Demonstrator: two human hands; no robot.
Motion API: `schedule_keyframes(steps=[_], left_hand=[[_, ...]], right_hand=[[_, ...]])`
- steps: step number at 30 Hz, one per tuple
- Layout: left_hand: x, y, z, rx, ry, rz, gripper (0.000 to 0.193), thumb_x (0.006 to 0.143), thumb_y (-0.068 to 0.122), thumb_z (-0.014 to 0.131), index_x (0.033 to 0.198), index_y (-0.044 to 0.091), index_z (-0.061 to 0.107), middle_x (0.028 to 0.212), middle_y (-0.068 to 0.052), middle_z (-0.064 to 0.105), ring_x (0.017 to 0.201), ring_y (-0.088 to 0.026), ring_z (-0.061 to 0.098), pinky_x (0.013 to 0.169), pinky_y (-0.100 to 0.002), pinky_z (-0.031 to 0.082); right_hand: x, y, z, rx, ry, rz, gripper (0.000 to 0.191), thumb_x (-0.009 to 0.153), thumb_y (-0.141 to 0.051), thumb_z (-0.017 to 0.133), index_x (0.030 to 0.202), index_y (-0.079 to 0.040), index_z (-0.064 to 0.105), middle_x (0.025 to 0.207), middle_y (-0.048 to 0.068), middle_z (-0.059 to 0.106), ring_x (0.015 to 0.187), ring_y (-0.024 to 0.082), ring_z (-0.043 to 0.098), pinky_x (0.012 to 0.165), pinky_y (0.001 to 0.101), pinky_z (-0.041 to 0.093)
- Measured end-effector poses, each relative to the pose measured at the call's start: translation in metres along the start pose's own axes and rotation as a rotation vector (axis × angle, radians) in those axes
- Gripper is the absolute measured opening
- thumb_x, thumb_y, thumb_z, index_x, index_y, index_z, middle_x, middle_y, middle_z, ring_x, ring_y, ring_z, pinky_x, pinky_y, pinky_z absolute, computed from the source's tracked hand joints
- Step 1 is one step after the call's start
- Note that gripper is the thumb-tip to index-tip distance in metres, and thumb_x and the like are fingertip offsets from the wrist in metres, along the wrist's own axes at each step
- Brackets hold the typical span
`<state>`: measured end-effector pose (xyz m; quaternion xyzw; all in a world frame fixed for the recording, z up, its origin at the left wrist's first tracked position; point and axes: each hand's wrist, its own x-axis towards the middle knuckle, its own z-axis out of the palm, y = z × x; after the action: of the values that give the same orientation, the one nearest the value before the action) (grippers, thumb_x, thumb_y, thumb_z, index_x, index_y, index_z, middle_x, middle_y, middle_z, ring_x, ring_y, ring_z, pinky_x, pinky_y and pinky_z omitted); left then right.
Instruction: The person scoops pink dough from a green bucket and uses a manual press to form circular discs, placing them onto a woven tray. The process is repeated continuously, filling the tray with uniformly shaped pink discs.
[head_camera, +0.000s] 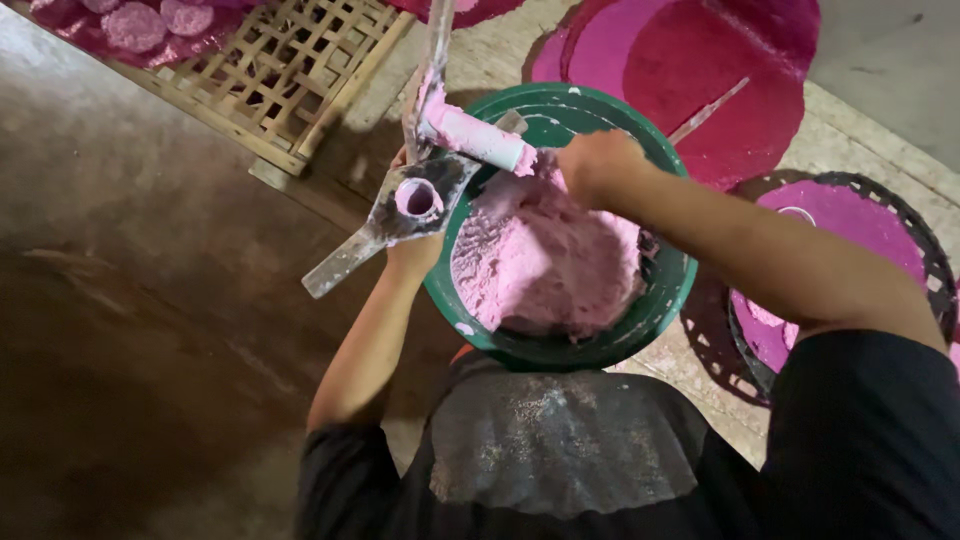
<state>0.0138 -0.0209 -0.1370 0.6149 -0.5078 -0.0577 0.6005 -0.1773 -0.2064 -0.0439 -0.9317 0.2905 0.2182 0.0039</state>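
Green bucket (668, 290) at centre, filled with pink paste (545, 265), paste-smeared metal press (425, 195) held at its ten o'clock rim

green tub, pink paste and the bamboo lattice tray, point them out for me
green tub (668, 290): head view, on its bare right inner wall.
pink paste (545, 265): head view, on the middle of the mound inside the tub.
bamboo lattice tray (290, 65): head view, on its woven slats.

Craft workshop: pink-stained floor (700, 70), bamboo rack (290, 70)
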Motion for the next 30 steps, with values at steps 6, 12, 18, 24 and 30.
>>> schedule_keyframes(steps=[6,12,18,24,30], left_hand=[[0.0,0.001,0.0,-0.022,0.002,-0.022,0.041,0.097,0.01,0.071,0.134,0.001,0.056,0.131,-0.015,0.063,0.121,-0.028,0.061,0.105,-0.037,0.048],[-0.002,-0.004,-0.002,-0.012,0.011,-0.012,0.045,0.098,0.011,0.071,0.138,0.001,0.053,0.135,-0.015,0.061,0.124,-0.028,0.06,0.106,-0.037,0.048],[0.01,-0.003,-0.009,0.292,-0.004,0.002,0.052,0.094,0.017,0.075,0.141,0.004,0.054,0.135,-0.015,0.064,0.121,-0.031,0.063,0.101,-0.041,0.052],[0.04,0.031,-0.012,0.653,-0.143,0.069,0.078,0.079,0.03,0.08,0.147,0.005,0.051,0.137,-0.018,0.063,0.12,-0.041,0.06,0.087,-0.047,0.054],[0.028,0.082,0.009,0.347,-0.339,0.176,0.071,0.083,0.038,0.077,0.146,0.019,0.052,0.145,-0.009,0.062,0.124,-0.031,0.065,0.1,-0.043,0.057]], right_hand=[[0.008,-0.016,0.018,0.05,0.002,-0.124,0.021,0.086,-0.021,0.063,0.089,-0.006,0.076,0.093,0.019,0.075,0.086,0.038,0.073,0.074,0.049,0.059],[0.0,-0.05,0.05,0.098,-0.006,-0.209,0.024,0.096,-0.022,0.056,0.098,-0.007,0.075,0.09,0.02,0.073,0.083,0.036,0.074,0.074,0.0461,0.06],[-0.06,-0.025,0.017,0.32,-0.179,-0.096,0.034,0.096,-0.044,0.059,0.122,-0.027,0.074,0.091,0.016,0.074,0.083,0.035,0.072,0.079,0.0493,0.055],[-0.145,0.056,-0.018,0.931,-0.05,-0.2,0.038,0.101,-0.029,0.063,0.131,-0.01,0.075,0.092,0.015,0.078,0.065,0.021,0.06,0.056,0.0404,0.049],[-0.16,0.065,-0.045,0.627,0.073,-0.044,0.032,0.096,-0.033,0.065,0.124,-0.024,0.077,0.079,0.005,0.074,0.05,0.018,0.06,0.048,0.0301,0.044]])
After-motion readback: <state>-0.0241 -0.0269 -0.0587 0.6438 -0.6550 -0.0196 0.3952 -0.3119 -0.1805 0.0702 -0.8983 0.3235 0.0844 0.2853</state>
